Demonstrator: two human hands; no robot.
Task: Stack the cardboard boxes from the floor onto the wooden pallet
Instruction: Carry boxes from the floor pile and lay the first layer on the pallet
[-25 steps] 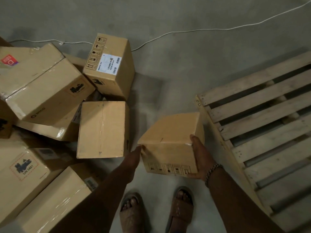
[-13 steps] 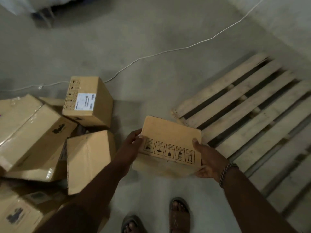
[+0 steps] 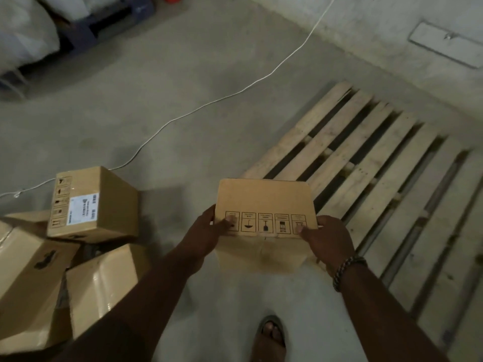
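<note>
Box (image 3: 264, 197) now up off floor (image 3: 183, 87), symbol face turned up; left hand (image 3: 206, 236) & right hand (image 3: 326, 239) grip its sides. Pallet (image 3: 366, 158) at right bare, so placing's next, prob.

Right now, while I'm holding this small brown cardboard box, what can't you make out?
Head view only:
Small brown cardboard box: wording over its symbols, too small.
Left hand, right hand: fingers beneath, hidden by the box.
Slatted wooden pallet: right side cut off by the frame edge.
</note>
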